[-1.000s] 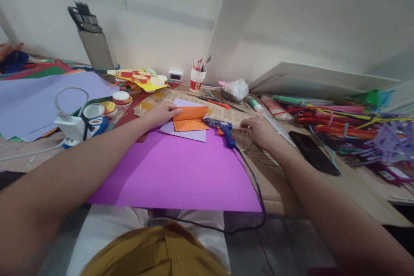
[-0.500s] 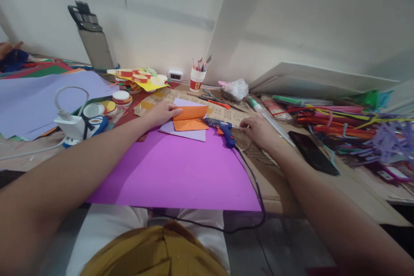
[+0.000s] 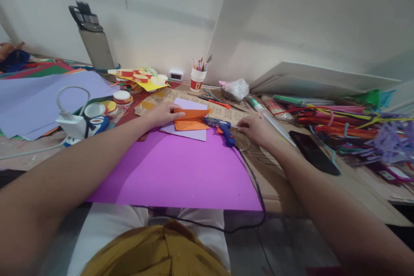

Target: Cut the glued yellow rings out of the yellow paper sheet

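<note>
My left hand pinches the top edge of a folded orange paper, whose upper flap is raised. It rests on light purple sheets. A blue glue gun lies on its side with its nozzle at the paper's right edge. Behind the gun, my right hand has its thumb and fingers closed on a thin pale glue stick at the gun's rear. A large bright purple sheet spreads beneath, reaching past the table's front edge.
The gun's black cord loops over the front edge. A phone and colourful pipe cleaners lie to the right. Left are a charger, tape rolls and paper sheets. Behind stand a pen cup and a bottle.
The orange flap has tipped lower and towards me under my left hand. My right hand has shifted slightly left, closer to the glue gun's rear.
</note>
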Demonstrator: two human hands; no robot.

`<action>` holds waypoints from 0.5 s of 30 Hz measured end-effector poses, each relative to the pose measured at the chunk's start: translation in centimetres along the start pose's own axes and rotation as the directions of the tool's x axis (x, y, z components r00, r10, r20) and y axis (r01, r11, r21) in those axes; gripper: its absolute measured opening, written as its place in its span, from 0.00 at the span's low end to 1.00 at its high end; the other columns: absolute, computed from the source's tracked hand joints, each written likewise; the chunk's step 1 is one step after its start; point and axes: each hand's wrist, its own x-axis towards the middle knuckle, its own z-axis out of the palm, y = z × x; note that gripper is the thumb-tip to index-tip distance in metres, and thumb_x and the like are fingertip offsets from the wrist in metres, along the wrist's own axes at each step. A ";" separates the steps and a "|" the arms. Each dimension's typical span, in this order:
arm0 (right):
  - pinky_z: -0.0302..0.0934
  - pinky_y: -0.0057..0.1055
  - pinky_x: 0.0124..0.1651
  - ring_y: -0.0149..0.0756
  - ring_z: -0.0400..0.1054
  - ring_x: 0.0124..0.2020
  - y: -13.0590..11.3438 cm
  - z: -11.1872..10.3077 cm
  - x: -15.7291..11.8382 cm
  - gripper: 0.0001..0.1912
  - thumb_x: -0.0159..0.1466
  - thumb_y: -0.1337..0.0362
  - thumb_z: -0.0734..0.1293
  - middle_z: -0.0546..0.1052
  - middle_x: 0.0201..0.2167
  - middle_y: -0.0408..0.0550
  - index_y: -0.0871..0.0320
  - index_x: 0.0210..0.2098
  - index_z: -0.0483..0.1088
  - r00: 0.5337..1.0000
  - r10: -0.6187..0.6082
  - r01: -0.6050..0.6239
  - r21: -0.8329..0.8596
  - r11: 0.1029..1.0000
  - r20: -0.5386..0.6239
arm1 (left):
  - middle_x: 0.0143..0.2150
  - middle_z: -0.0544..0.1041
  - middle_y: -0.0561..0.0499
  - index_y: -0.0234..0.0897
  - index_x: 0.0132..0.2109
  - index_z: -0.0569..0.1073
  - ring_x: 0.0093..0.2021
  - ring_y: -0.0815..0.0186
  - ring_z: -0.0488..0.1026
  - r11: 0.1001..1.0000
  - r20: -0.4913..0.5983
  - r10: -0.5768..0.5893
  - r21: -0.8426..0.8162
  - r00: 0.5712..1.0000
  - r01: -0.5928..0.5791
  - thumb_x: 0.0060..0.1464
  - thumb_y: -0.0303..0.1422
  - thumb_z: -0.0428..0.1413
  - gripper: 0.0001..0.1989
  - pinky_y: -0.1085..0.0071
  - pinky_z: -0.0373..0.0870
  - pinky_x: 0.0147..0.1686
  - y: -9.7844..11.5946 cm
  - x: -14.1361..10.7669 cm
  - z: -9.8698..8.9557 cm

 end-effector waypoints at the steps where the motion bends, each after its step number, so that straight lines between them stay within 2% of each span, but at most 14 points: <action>1: 0.61 0.35 0.45 0.43 0.72 0.41 0.0 0.0 -0.1 0.06 0.61 0.68 0.67 0.81 0.36 0.52 0.59 0.34 0.77 1.000 -0.007 0.007 0.004 1.000 -0.008 | 0.42 0.80 0.49 0.38 0.46 0.80 0.43 0.59 0.72 1.000 0.022 0.017 0.022 1.000 -0.018 0.55 0.49 0.54 0.22 0.67 0.67 0.45 0.1 0.0 0.0; 3: 0.62 0.36 0.47 0.45 0.72 0.42 -0.2 -0.1 -0.3 0.08 0.61 0.68 0.66 0.81 0.37 0.53 0.60 0.35 0.78 0.999 -0.033 0.033 0.002 0.999 -0.015 | 0.49 0.80 0.49 0.39 0.53 0.79 0.48 0.58 0.72 0.997 0.067 0.038 0.064 0.997 -0.043 0.56 0.48 0.53 0.24 0.67 0.66 0.50 0.4 -0.1 0.1; 6: 0.61 0.37 0.50 0.46 0.73 0.44 -0.6 -0.6 -0.5 0.11 0.62 0.70 0.64 0.81 0.39 0.56 0.61 0.36 0.79 0.996 -0.082 0.082 -0.021 0.996 -0.018 | 0.51 0.80 0.49 0.41 0.59 0.75 0.49 0.59 0.73 0.991 0.116 0.049 0.118 0.992 -0.063 0.59 0.46 0.50 0.26 0.67 0.66 0.50 0.7 0.0 0.4; 15: 0.62 0.35 0.46 0.43 0.73 0.42 -0.9 -0.6 -0.4 0.09 0.61 0.68 0.65 0.81 0.37 0.54 0.61 0.35 0.79 0.997 -0.080 0.081 0.013 0.997 -0.020 | 0.54 0.76 0.44 0.45 0.64 0.69 0.51 0.60 0.72 0.927 0.268 0.154 0.293 0.951 -0.233 0.65 0.43 0.44 0.25 0.69 0.63 0.53 1.0 0.5 0.6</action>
